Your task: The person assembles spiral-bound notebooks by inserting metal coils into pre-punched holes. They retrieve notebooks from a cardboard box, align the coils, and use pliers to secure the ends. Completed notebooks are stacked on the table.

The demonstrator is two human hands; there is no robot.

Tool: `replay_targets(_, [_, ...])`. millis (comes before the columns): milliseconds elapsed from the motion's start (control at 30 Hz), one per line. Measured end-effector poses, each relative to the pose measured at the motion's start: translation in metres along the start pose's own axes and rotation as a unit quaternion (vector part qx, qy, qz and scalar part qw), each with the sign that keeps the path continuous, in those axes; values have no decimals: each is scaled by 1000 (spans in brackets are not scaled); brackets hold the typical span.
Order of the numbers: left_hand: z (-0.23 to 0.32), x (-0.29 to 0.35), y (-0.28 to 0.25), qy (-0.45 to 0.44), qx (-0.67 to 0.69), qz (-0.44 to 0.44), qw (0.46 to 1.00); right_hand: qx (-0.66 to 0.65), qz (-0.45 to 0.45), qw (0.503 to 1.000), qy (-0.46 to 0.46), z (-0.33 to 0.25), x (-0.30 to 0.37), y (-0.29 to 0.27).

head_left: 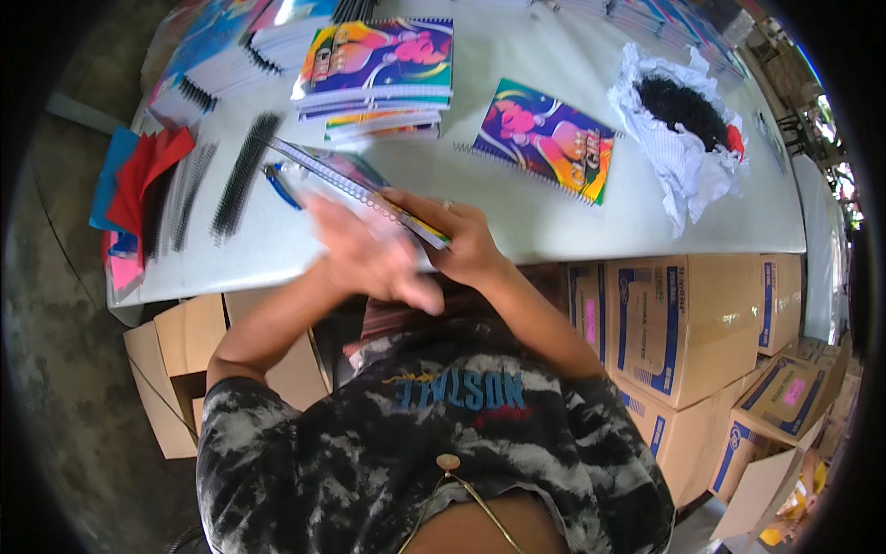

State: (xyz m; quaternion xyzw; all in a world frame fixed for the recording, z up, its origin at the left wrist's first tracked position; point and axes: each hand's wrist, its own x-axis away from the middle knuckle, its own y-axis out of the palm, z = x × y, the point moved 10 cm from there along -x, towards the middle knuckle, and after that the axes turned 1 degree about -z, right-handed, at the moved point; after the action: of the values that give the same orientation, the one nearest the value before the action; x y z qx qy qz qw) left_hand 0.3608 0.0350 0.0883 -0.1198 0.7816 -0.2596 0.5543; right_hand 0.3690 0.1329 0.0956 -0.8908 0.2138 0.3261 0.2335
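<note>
A spiral notebook is held tilted above the near part of the table, its coiled edge turned up toward me. My right hand grips its near right end, thumb on top. Beside the coiled edge, my left hand is smeared by motion; its fingers look spread and seem to hold nothing. Blue-handled pliers lie just beyond the left hand. Left of them is a bundle of black spiral coils. Another notebook with a colorful cover lies to the right, a coil sticking out past its left corner.
A stack of notebooks stands at the back, with more piles at far left. Crumpled white wrapping holds tangled black scraps. Red sheets overhang the left edge. Cardboard boxes sit below the table.
</note>
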Motion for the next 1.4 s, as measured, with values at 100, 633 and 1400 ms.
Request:
replay_targets(100, [-27,22,15,-78,12,-67,995,32,-17,999,-7,2,-2,19])
replay_targets(633, [-84,-50,-49,-462,416,0,783,216,-99,971,31,-106,-57,-19])
replay_targets(1400, [-70,-102,127,-396,678,-124,607,114,162,946,256,-16,6,-151])
